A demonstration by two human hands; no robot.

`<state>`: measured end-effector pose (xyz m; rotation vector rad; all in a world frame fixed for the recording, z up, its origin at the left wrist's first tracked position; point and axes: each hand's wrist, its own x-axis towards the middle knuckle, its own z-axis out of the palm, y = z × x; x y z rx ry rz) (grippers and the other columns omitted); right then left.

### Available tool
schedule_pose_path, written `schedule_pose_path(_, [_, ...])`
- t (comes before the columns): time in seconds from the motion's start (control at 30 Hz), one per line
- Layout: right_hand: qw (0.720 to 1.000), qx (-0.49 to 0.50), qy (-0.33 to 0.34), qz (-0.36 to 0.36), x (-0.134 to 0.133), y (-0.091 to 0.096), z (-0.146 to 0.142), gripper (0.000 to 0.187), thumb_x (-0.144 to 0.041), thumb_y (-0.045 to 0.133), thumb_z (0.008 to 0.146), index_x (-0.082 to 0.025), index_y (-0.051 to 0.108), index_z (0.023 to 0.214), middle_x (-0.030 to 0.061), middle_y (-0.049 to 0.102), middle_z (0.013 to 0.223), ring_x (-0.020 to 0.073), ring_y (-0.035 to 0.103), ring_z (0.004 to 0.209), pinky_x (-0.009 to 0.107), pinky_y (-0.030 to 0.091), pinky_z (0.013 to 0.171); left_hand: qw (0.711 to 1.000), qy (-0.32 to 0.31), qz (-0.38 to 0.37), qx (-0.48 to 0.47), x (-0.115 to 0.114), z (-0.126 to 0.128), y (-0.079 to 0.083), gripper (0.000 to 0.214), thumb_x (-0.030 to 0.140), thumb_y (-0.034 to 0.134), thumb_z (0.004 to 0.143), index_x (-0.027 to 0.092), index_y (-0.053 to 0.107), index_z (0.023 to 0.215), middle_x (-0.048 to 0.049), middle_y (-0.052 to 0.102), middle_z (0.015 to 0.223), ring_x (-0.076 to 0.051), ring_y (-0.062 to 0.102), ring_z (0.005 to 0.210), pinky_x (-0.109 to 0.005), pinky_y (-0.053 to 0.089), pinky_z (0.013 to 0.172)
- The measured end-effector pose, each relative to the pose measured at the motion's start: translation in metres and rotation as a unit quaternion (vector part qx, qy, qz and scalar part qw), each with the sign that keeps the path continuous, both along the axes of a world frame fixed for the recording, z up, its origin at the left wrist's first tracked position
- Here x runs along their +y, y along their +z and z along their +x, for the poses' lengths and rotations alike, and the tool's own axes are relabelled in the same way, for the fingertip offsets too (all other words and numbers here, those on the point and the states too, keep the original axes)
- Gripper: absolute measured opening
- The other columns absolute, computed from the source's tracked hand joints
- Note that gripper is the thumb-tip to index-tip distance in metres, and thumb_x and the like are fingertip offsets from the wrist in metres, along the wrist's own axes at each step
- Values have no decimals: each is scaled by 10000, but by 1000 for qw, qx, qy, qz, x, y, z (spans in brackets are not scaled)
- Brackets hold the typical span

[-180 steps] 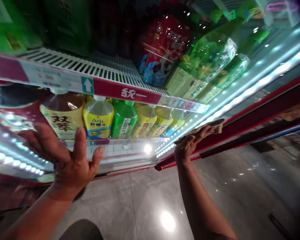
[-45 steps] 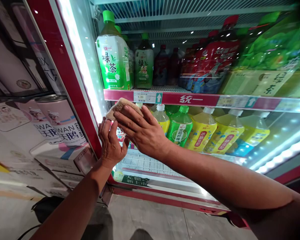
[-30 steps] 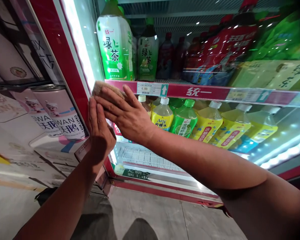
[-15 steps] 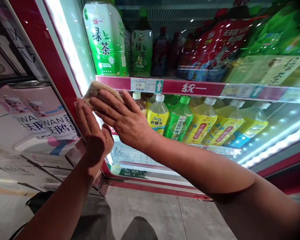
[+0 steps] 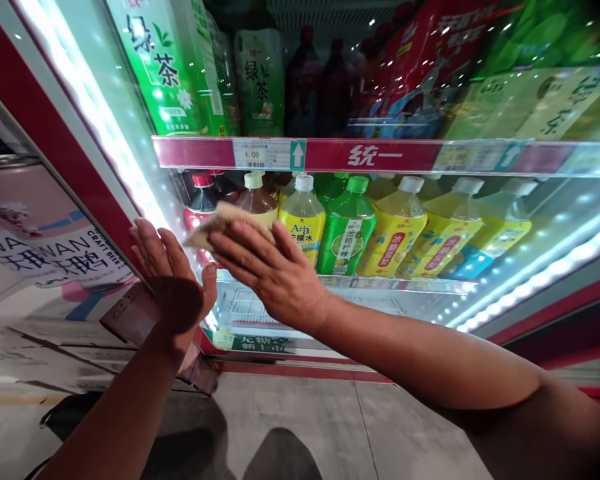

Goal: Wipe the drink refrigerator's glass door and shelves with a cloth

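Note:
Under the fingers of my right hand (image 5: 285,273) a beige cloth (image 5: 230,223) lies pressed against the glass door of a drinks fridge. The hand is laid nearly flat, with part of the cloth showing beyond its fingertips. My left hand (image 5: 173,273) holds nothing; its fingers are stretched out and its palm faces the red door frame (image 5: 75,113) at the left edge of the glass. Behind the glass, near the cloth, stand a dark bottle with a red cap (image 5: 203,193) and a brown bottle with a pale cap (image 5: 254,193).
Yellow bottles (image 5: 397,233) and a green bottle (image 5: 351,230) line the lower shelf. A red shelf strip (image 5: 325,155) carries price tags below large green tea bottles (image 5: 167,73). Beer cartons (image 5: 45,233) are stacked left of the fridge. Grey floor tiles (image 5: 300,413) lie below.
My right hand and the cloth have moved down and to the right across the glass, away from my left hand. The view has shifted, so the upper shelf sits higher and further left.

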<state>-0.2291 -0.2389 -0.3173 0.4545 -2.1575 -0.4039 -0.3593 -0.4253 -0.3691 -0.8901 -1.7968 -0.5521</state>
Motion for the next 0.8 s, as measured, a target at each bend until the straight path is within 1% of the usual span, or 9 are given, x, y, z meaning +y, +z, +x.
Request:
schedule_pose_path(0.1, [999, -1, -5, 35, 13, -15, 10, 504, -191, 322, 1081, -297, 431, 1561, -128, 324, 1669, 101, 239, 1581, 433, 84, 1357, 1000, 2, -21, -4, -1, 0, -6, 980, 386, 562, 949, 226, -101, 1653, -111, -146, 1737, -356, -99, 1612, -671, 27, 1289])
schedule_pose_path(0.23, [998, 38, -47, 6, 30, -4, 22, 546, -181, 345, 1072, -312, 363, 1601, -107, 294, 1678, 136, 168, 1600, 492, -173, 1290, 1000, 6, -16, 3, -2, -1, -9, 977, 421, 558, 951, 243, -97, 1654, -107, -146, 1738, -363, -109, 1610, -688, 11, 1280])
schedule_pose_path(0.3, [996, 63, -61, -14, 36, -6, 27, 562, -174, 361, 1062, -296, 350, 1611, -95, 305, 1676, 164, 120, 1608, 504, -229, 1259, 1000, 3, -9, 0, -1, 0, -9, 955, 454, 537, 959, 266, -90, 1655, -84, -154, 1739, -374, -117, 1605, -704, -1, 1275])
schedule_pose_path(0.43, [998, 36, -52, -5, 49, -29, 38, 528, -197, 415, 1058, -341, 426, 1566, -141, 327, 1660, 119, 32, 1606, 476, -105, 1321, 1000, 10, -9, -29, 5, 9, -7, 918, 498, 508, 971, 370, -110, 1638, 33, -237, 1718, -387, -136, 1589, -668, -36, 1295])
schedule_pose_path(0.5, [999, 22, -45, 0, 56, -31, 43, 528, -206, 440, 1058, -354, 420, 1564, -147, 310, 1664, 106, 17, 1605, 487, -97, 1321, 999, 16, -7, -38, 9, 13, -6, 924, 530, 498, 968, 376, -124, 1633, 62, -269, 1701, -403, -134, 1575, -635, -52, 1301])
schedule_pose_path(0.57, [998, 26, -48, -13, 64, -25, 47, 571, -191, 462, 1043, -345, 382, 1588, -126, 303, 1669, 138, 25, 1611, 534, -115, 1310, 999, 27, -7, -31, 12, 15, -5, 922, 545, 476, 969, 340, -127, 1636, 49, -283, 1694, -432, -125, 1564, -650, -35, 1290])
schedule_pose_path(0.67, [995, 46, -72, -58, 74, -20, 54, 665, -156, 502, 1006, -371, 334, 1612, -100, 352, 1656, 205, 83, 1616, 606, -88, 1308, 999, 43, -12, -16, 15, 16, -4, 907, 521, 456, 967, 308, -109, 1644, 14, -300, 1687, -476, -104, 1560, -729, 19, 1252])
schedule_pose_path(0.73, [993, 61, -73, -66, 79, -30, 59, 642, -170, 513, 1001, -366, 374, 1596, -91, 414, 1631, 200, 110, 1615, 585, -87, 1316, 999, 42, -7, -6, 18, 17, -3, 921, 530, 478, 949, 318, -84, 1648, -4, -285, 1693, -503, -81, 1558, -778, 38, 1226])
schedule_pose_path(0.8, [994, 71, -63, -45, 85, -42, 64, 573, -183, 495, 1010, -352, 446, 1556, -107, 458, 1605, 157, 129, 1611, 517, -124, 1318, 999, 37, 1, -6, 21, 18, -2, 936, 566, 493, 936, 349, -79, 1645, 11, -272, 1700, -509, -79, 1556, -778, 35, 1228])
